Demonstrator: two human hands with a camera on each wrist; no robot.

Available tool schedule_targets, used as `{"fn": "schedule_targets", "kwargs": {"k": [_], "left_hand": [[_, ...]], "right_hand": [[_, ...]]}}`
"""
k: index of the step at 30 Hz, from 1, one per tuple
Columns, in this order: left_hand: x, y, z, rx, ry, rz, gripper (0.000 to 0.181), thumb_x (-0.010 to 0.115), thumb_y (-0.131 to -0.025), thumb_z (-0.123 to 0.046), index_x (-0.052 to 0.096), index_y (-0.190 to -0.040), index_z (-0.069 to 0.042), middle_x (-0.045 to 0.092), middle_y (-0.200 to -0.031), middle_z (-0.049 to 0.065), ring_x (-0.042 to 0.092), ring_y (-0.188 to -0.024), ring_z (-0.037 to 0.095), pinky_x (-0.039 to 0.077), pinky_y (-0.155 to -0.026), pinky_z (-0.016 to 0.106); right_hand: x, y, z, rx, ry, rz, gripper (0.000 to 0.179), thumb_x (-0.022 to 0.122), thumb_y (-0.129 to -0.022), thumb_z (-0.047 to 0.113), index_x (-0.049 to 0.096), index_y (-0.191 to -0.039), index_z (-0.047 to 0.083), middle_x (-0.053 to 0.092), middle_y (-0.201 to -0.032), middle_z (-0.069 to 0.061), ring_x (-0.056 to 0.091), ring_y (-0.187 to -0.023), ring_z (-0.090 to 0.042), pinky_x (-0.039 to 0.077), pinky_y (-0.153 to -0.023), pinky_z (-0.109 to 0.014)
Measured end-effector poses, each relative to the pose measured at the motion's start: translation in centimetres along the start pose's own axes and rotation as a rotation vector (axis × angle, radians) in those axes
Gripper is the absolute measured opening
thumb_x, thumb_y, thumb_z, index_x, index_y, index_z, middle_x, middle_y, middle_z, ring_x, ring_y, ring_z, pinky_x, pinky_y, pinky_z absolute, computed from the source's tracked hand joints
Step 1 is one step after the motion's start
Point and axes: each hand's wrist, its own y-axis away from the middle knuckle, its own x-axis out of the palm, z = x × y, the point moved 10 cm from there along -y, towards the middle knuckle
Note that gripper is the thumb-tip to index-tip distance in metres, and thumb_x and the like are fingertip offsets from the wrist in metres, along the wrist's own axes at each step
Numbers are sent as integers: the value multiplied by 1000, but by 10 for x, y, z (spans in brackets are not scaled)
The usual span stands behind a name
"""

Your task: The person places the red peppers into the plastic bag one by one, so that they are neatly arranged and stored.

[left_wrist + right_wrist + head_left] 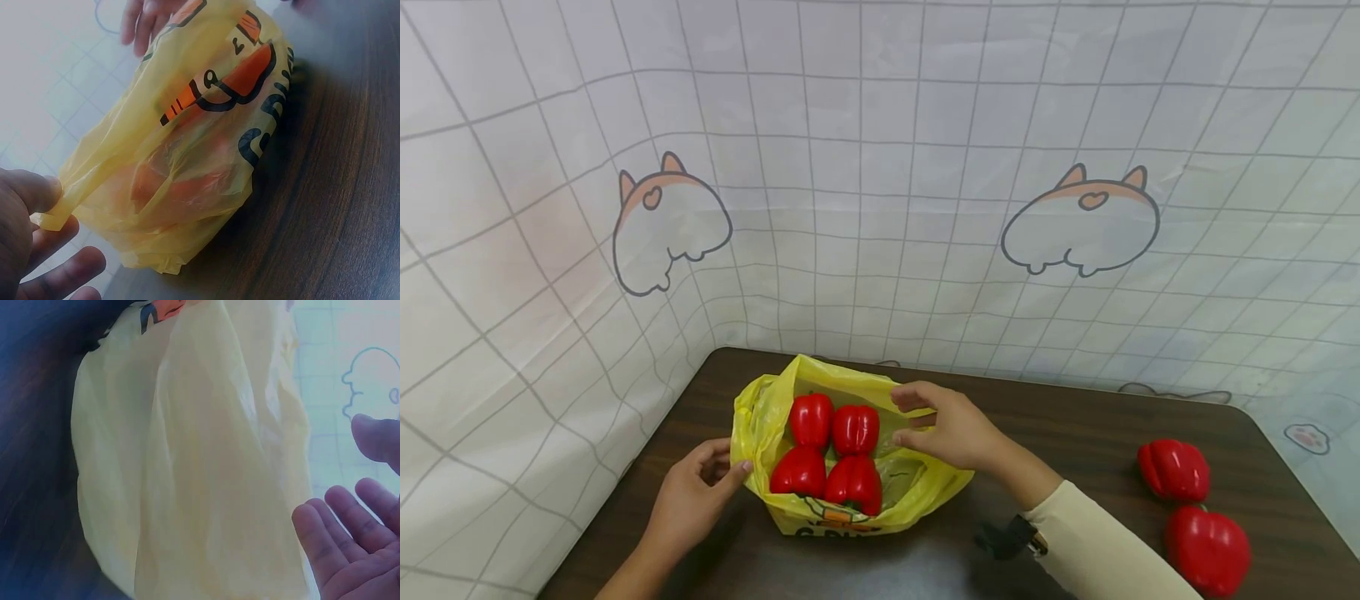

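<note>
A yellow plastic bag (928, 496) with orange and black print lies with its mouth spread wide on the dark table. Inside it, several glossy red bell peppers (855, 431) are grouped toward the left, and they show faintly through the plastic in the left wrist view. My left hand (688, 500) pinches the bag's left rim between thumb and fingers (59, 240). Over the bag's right side, my right hand (958, 429) holds nothing, its thumb spread away from the fingers. The right wrist view shows that hand beside the bag's yellow side (206, 462).
Two more red bell peppers, one farther back (1175, 471) and one nearer (1207, 550), lie at the table's right. A white grid-patterned curtain (880, 208) with cartoon animals hangs behind the brown table (1060, 442). A black device (1003, 537) sits at my right wrist.
</note>
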Motion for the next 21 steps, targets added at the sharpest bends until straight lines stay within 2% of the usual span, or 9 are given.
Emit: {"fn": "schedule_targets", "kwargs": {"k": [6,21], "left_hand": [[0,-1,-2,5,5,0,49,77,-94,-35,65,-130,-4,73,-105,4,67,-88,16,54,-72,27],[0,-1,-1,5,-10,-2,50,77,-94,-36,65,-130,-4,73,-105,4,67,-88,15,54,-72,27]], "right_hand": [[-23,17,-5,-12,5,-35,58,84,-89,22,59,-139,8,64,-134,-8,62,-121,-26,52,-98,-43],[-66,72,-39,89,83,-93,60,82,-90,33,56,-143,19,61,-140,-5,66,-115,-30,56,-91,-41]]}}
